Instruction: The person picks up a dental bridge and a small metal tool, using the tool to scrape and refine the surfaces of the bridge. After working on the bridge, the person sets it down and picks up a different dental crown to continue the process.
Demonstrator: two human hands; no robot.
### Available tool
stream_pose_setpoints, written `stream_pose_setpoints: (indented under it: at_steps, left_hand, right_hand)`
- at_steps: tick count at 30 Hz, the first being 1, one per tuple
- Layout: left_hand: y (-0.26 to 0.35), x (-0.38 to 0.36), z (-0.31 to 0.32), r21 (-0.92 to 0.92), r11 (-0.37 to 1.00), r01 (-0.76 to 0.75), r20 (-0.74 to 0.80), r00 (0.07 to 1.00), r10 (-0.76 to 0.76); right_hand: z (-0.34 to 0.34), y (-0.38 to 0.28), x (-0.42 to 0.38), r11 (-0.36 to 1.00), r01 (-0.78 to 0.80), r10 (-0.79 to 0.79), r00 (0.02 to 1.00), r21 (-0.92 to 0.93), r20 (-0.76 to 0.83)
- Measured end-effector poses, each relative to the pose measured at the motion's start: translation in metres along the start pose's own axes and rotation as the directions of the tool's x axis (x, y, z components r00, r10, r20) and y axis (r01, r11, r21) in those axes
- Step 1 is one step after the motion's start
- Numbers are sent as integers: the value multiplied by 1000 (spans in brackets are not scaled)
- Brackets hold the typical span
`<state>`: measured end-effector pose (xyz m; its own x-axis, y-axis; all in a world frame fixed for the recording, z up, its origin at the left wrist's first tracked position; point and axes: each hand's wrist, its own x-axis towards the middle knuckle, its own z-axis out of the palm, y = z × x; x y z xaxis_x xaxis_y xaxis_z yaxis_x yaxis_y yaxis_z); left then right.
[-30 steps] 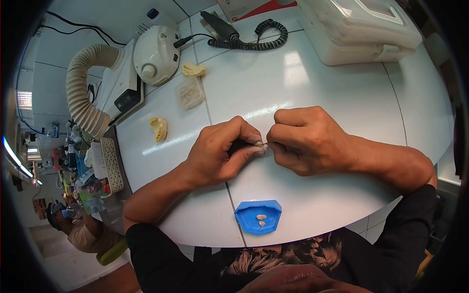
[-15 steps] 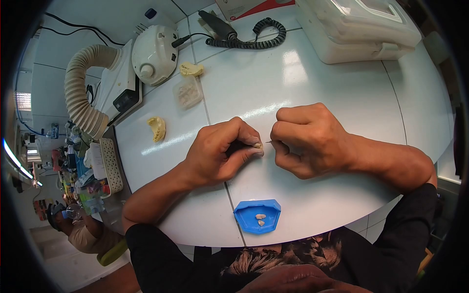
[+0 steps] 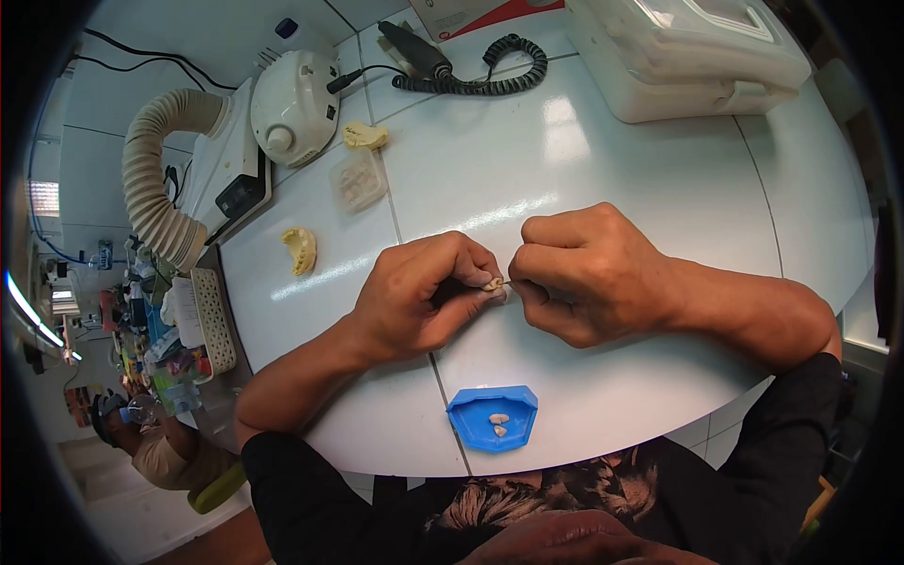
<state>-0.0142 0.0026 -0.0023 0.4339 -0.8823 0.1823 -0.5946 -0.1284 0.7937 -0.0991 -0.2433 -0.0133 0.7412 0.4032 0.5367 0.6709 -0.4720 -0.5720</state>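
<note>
- Two bare hands over a glossy white tabletop (image 3: 659, 202), dark seams across it, light glare on far half
- L hand (image 3: 414, 292): thumb + fingers pinched narrow on small pale piece (image 3: 493, 283), held approx. mid-table
- R hand (image 3: 598, 273): fingers curled tight round thin tool (image 3: 508, 282), mostly hidden; tip at the pale piece, can't tell if touching
- Blue tray (image 3: 469, 426) nr table's curved front edge, w/ 2 small pale bits (image 3: 499, 418) inside
- L side: yellowish cast (image 3: 299, 250) alone; 2nd cast (image 3: 364, 136) just beside clear tub (image 3: 358, 181)
- Far L: white unit w/ knob (image 3: 294, 108), ribbed hose (image 3: 141, 174) next to it
- Far side: black handpiece (image 3: 414, 49), coiled cord (image 3: 541, 71), red-&-white box (image 3: 461, 14); white case (image 3: 687, 80) far R
- Room, off table's L edge: lattice basket (image 3: 217, 325), mixed clutter, lit strip (image 3: 26, 299), another person (image 3: 169, 457) in tan top by green chair (image 3: 215, 482)
</note>
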Motion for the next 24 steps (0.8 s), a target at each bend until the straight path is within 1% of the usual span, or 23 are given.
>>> stream_pose_setpoints:
  at_steps: [3, 6, 9, 12, 15, 17, 18, 21, 24]
  left_hand:
    - [2, 0, 0, 82, 996, -28, 2, 1000, 28]
    - [-1, 0, 2, 146, 980, -134, -10, 991, 137]
    - [0, -1, 3, 173, 977, -124, -30, 991, 131]
    - [0, 0, 2, 178, 971, -157, -4, 987, 161]
    - [-1, 0, 2, 183, 970, -159, -22, 986, 165]
    - [-1, 1, 3, 189, 964, -188, -15, 981, 195]
    - [-1, 1, 3, 192, 960, -204, -11, 978, 210]
    - [-1, -1, 3, 182, 971, -152, -18, 987, 158]
    - [-1, 1, 2, 180, 967, -179, -2, 983, 183]
  right_hand:
    - [1, 0, -1, 1000, 12, -12, 999, -11, 48]
    - [1, 1, -3, 1000, 23, -23, 998, 2, 53]
    - [1, 1, -2, 999, 33, -34, 999, 15, 41]
    - [2, 2, -2, 999, 41, -42, 998, 23, 47]
    - [1, 1, -1, 999, 38, -40, 998, 30, 56]
    - [-3, 1, -1, 999, 36, -39, 995, 37, 87]
    - [-1, 1, -1, 999, 33, -35, 997, 35, 74]
    - [2, 2, -2, 999, 28, -30, 998, 38, 61]
    - [-2, 1, -1, 999, 28, -31, 997, 44, 76]
